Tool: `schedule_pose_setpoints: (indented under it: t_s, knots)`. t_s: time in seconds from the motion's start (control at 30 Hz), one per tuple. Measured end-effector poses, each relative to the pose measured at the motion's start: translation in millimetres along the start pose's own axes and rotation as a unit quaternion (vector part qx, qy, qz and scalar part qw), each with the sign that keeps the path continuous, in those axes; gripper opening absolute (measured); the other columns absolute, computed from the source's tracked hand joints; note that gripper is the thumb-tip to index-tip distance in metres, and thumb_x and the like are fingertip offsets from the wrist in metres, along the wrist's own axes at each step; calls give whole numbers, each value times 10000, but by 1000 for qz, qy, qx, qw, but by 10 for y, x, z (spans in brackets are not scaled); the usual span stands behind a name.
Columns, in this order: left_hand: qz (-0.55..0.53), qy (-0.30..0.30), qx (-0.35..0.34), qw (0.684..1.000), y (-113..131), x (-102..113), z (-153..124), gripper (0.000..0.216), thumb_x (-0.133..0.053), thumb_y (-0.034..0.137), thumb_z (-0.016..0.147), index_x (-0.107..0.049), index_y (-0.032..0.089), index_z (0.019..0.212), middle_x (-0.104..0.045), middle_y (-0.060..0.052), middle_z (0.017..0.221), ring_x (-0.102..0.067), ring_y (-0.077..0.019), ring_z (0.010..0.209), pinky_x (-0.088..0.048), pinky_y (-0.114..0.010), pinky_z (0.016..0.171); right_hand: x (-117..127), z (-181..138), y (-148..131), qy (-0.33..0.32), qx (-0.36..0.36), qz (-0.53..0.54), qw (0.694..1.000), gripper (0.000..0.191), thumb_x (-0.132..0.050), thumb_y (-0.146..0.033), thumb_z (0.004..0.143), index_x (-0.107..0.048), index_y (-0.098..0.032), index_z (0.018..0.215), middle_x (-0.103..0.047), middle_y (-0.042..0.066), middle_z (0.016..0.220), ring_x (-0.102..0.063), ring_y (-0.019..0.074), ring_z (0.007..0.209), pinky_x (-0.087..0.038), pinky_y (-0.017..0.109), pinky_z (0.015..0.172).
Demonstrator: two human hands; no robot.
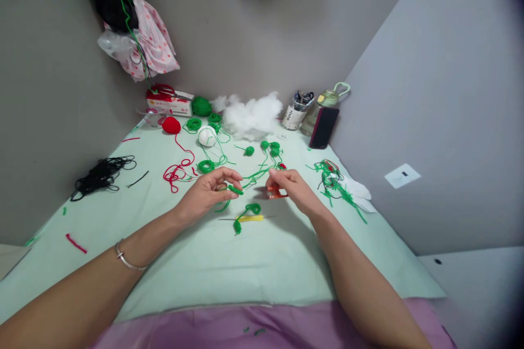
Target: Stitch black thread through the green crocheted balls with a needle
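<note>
My left hand [215, 185] pinches a small green crocheted piece [235, 190] between thumb and fingertips. Just to the right, my right hand [291, 188] is closed around a small orange tool [277, 193]; its exact kind is partly hidden by the fingers. A gap separates the two hands. On the cloth below them lies a crochet hook with a yellow handle [251, 218]. A curled green crocheted piece [254, 208] and a small green leaf-like piece [237, 227] rest by it. Beyond the hands are several small green balls [249, 150] with yarn tails.
White stuffing [254, 115] is heaped against the wall. Around it stand a red yarn ball [171, 125], a pen cup [293, 115], a bottle [323, 103] and a phone [325, 128]. Black yarn [102, 176] lies left, green scraps [333, 182] right. Red-handled scissors [164, 90] sit on a box.
</note>
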State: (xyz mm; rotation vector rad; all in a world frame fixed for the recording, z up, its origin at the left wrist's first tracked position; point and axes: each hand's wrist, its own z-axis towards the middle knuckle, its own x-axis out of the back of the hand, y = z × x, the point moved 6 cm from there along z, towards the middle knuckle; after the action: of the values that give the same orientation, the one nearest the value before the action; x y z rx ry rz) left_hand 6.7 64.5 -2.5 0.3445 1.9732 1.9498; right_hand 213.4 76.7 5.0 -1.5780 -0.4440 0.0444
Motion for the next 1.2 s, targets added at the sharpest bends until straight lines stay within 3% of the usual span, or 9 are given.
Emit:
schedule_pose_setpoints:
  t_s: [0.07,0.2,0.33,0.43,0.67,0.8,0.9,1.07,1.2]
  knots:
    - [-4,-2,-1,1000,-2,-5,0,300,-789,224,730,-672,196,1004,-686,-32,913,-612,-166,841,-458,-266,721,-3,14,-4,7,20,-95,995,430,-654,-534,884,-667,-167,660,-636,44,689,-561,163,656,-414,302,657]
    - [-7,-10,-5,1000,-10,1,2,313,-795,241,745,-669,195,1028,-686,-31,918,-601,-150,792,-452,-255,694,-170,-47,-169,62,188,-194,961,190,-664,-352,922,-759,-203,850,-693,57,809,-593,178,736,-452,320,719]
    - [-7,-11,-16,1000,-10,17,1,304,-791,265,769,-670,201,1041,-667,-21,951,-589,-136,798,-441,-242,698,-441,-230,-325,65,346,-214,911,195,-616,-301,970,-740,-234,1105,-673,45,852,-605,146,720,-495,287,694]
    - [0,-12,-13,1000,-39,-4,-1,285,-781,277,785,-669,206,1037,-657,-14,955,-583,-132,803,-436,-236,696,-544,-321,-384,83,402,-290,865,189,-556,-227,1000,-733,-224,1067,-698,52,878,-642,136,763,-489,260,681]
    - [59,-4,-8,998,86,136,20,272,-791,347,775,-682,207,981,-673,-16,956,-599,-142,819,-445,-224,690,-401,-150,-219,126,311,-411,848,197,-519,-236,1024,-707,-202,977,-707,47,889,-633,141,766,-450,263,690]
    - [204,1,41,978,255,532,9,355,-662,503,862,-669,175,727,-625,-12,715,-527,-126,623,-386,-225,556,-394,52,44,63,190,-584,787,213,-509,-181,1019,-717,-209,1054,-704,62,1023,-612,172,865,-406,288,724]
    - [308,-37,74,948,263,729,-6,417,-635,540,869,-682,182,661,-634,-23,713,-543,-150,635,-401,-251,571,-446,121,114,11,172,-631,756,181,-548,-131,986,-718,-186,1014,-686,75,1026,-588,197,914,-384,312,756]
    - [388,-76,-34,918,171,525,14,287,-686,475,843,-734,219,723,-692,-36,919,-587,-229,939,-434,-330,854,-569,144,79,-38,171,-656,734,199,-531,-40,942,-704,-131,905,-658,113,959,-568,234,928,-373,347,774]
    - [487,-96,-48,867,-48,245,0,179,-719,413,810,-735,235,797,-687,-37,941,-547,-281,1019,-366,-416,950,-641,136,55,-52,169,-658,732,230,-482,-33,946,-699,-110,938,-651,148,972,-569,267,964,-384,369,797]
